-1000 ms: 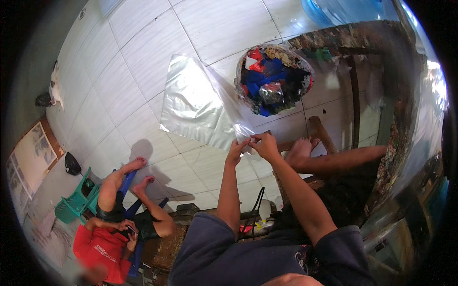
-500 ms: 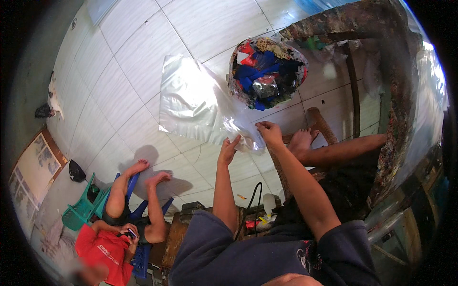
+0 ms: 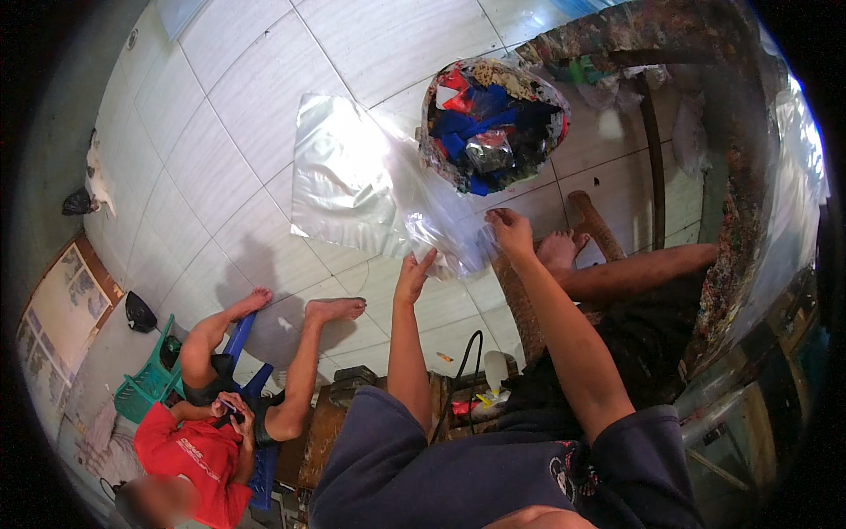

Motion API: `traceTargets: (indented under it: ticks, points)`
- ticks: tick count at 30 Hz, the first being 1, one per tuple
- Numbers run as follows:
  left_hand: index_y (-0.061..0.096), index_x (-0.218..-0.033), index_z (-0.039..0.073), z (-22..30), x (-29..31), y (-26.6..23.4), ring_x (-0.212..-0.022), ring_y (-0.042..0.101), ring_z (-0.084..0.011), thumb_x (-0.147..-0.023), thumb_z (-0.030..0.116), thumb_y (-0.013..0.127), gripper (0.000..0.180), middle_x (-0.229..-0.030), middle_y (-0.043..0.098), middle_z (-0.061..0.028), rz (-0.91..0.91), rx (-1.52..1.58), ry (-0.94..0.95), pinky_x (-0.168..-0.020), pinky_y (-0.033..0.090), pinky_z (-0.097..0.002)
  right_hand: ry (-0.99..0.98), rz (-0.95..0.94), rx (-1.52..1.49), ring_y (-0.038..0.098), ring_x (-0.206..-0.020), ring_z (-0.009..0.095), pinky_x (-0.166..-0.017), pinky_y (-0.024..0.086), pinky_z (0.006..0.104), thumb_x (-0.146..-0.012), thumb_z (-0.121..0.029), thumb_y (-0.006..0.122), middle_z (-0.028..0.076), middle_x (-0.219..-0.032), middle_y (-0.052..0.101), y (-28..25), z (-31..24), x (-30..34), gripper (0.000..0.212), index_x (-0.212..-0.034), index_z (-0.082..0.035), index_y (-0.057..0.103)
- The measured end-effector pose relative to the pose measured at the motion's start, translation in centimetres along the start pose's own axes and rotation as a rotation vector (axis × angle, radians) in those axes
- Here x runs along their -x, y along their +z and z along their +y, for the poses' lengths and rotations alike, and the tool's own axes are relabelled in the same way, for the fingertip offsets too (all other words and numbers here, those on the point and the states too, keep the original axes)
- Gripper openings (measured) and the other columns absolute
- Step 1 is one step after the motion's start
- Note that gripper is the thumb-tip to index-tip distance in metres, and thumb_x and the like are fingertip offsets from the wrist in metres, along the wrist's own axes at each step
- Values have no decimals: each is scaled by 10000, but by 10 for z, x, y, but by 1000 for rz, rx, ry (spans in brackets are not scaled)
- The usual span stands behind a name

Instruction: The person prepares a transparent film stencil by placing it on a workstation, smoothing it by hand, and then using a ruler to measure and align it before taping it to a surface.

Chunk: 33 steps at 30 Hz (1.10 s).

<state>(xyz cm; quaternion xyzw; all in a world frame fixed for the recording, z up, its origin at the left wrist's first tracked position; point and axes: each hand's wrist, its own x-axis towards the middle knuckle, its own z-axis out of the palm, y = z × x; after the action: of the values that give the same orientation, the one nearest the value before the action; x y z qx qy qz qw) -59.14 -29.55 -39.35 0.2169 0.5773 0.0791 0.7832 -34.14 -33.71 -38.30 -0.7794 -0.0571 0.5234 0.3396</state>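
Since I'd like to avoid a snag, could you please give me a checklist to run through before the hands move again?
1. Left hand at the near edge of the plastic sheet: ok.
2. Right hand gripping firmly: cannot tell; its fingertips are at the sheet's right side.
3. Sheet smooth near the hands: not ok, it is creased there.
4. Sheet free of the round bin: cannot tell; they lie close together.
5. Seated co-worker's foot off the sheet: ok, floor tiles show between.
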Motion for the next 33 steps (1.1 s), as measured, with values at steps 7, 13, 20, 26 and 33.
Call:
traceTargets:
  ticks: [7,13,20,26,33]
  points:
    - [670,-1154,16,25,-20,35,-895,623,-92,-977,274,678,313,-1010,702,-3,-75,-154,43,-804,486,-271,-200,-342,371,692,-1036,327,-939,515,393,-823,-366,767,167,-1096,731,6,-8,15,429,-1129,-66,744]
    - [715,-1052,1,30,-33,66,-806,578,-68,-981,319,675,328,-923,689,6,-41,-255,101,-721,475,-258,-342,-264,486,699,-945,324,-804,549,437,-811,-324,790,199,-1057,710,3,-14,28,512,-1236,-77,649]
    - [701,-1057,-35,27,-23,58,-808,659,-116,-998,353,646,396,-931,711,-50,-21,-145,11,-735,553,-296,-51,-124,429,677,-849,291,-778,532,384,-933,-213,656,203,-975,697,4,-8,15,351,-1192,21,621]
    - [648,-1106,17,21,-6,35,-763,640,-86,-1003,389,632,386,-932,683,-6,-2,-117,-14,-622,504,-248,-140,-90,110,670,-868,415,-790,509,456,-970,-257,580,262,-929,678,5,28,2,313,-1050,41,634]
    - [663,-1108,10,30,-8,53,-751,631,-79,-1014,354,612,361,-912,681,-6,-16,-124,19,-631,511,-249,-112,-376,303,669,-991,382,-870,505,447,-948,-275,601,228,-1053,692,8,3,20,357,-1116,39,631]
